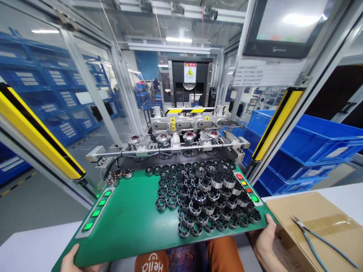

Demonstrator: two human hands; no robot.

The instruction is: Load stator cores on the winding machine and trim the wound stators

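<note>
My left hand (74,261) grips the left front corner of a green tabletop (133,223), its thumb on top and the fingers mostly hidden below. At the opposite front corner, my right hand (265,242) holds the edge the same way, thumb up. Many black-and-silver ring-shaped motor cores (204,184) cover the right half of the green surface, some stacked on others. A few copper-wound cores (121,175) lie at the far left corner. Behind them, a machine fixture (176,145) carries several round cores in a row.
Lit green buttons (95,213) line the tabletop's left side; a button panel (248,189) with a red knob is on the right. Pliers (307,226) lie on a cardboard box (317,211). Yellow-black posts (42,134) flank the machine. Blue bins (314,139) stand right, below a screen (286,26).
</note>
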